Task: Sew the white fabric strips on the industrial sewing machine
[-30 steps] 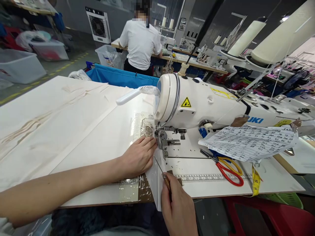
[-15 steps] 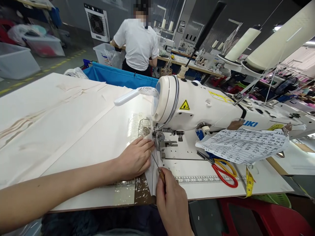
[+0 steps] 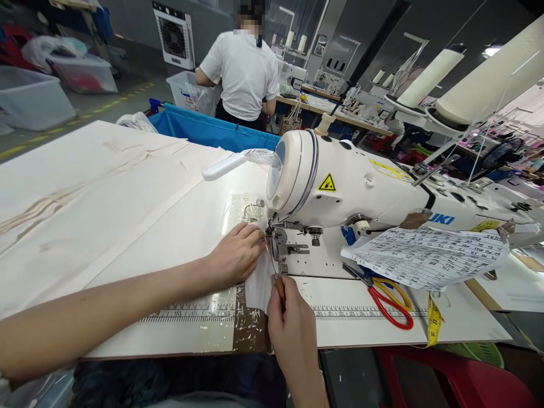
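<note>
My left hand (image 3: 238, 252) is at the sewing machine's needle area, its bent fingers together on a strip of white fabric (image 3: 258, 286); their tips are partly hidden. The strip runs from under the presser foot (image 3: 271, 231) toward the table's front edge. Wrapped around the wooden handle of an awl (image 3: 279, 283) is my right hand (image 3: 293, 323). The awl's thin metal point reaches up along the fabric, close to the foot and my left fingertips. Above both hands stands the white sewing machine (image 3: 340, 181).
Scissors (image 3: 389, 300) with red and yellow handles and a yellow tape measure (image 3: 433, 320) lie to the right. A handwritten sheet (image 3: 425, 252) hangs from the machine. White fabric pieces (image 3: 97, 209) spread across the left. Behind a blue cloth bin (image 3: 204, 127), a person (image 3: 244, 73) faces away.
The fabric strip has advanced toward the presser foot and its near end lies farther from the table's edge. Both hands have moved slightly forward, the awl point nearer the foot.
</note>
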Tool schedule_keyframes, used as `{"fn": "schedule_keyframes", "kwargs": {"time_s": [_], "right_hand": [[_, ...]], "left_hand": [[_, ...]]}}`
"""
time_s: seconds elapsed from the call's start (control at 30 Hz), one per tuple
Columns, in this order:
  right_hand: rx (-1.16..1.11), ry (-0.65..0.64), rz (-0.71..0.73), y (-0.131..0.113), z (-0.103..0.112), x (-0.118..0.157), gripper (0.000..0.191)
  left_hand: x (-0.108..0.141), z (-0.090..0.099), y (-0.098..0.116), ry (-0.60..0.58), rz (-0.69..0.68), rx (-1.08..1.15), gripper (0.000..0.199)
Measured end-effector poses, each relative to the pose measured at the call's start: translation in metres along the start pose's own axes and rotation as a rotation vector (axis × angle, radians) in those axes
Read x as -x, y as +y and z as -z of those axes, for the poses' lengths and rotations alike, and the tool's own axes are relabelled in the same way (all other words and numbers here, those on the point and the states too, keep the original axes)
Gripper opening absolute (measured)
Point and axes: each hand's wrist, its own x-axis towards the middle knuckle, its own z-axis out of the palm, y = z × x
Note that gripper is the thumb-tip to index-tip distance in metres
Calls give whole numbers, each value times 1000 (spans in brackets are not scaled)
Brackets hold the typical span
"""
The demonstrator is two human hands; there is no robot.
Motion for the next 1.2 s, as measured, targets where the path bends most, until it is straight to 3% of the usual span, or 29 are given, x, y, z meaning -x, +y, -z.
{"fn": "schedule_keyframes", "kwargs": {"time_s": [0.17,0.5,0.83,1.2], "right_hand": [[-172,-84,-122,-3,2,5,31],[-259,-140,-173,0,4,13,29],[-351,-117,-350,24,22,40,38],[-440,-115,-483,17,27,36,45]], "left_hand": [[0,2,-5,32,-8,-82,32],[12,1,26,52,-56,-46,34],[13,2,26,27,-57,-28,38],[15,2,29,-22,-58,-27,41]]}}
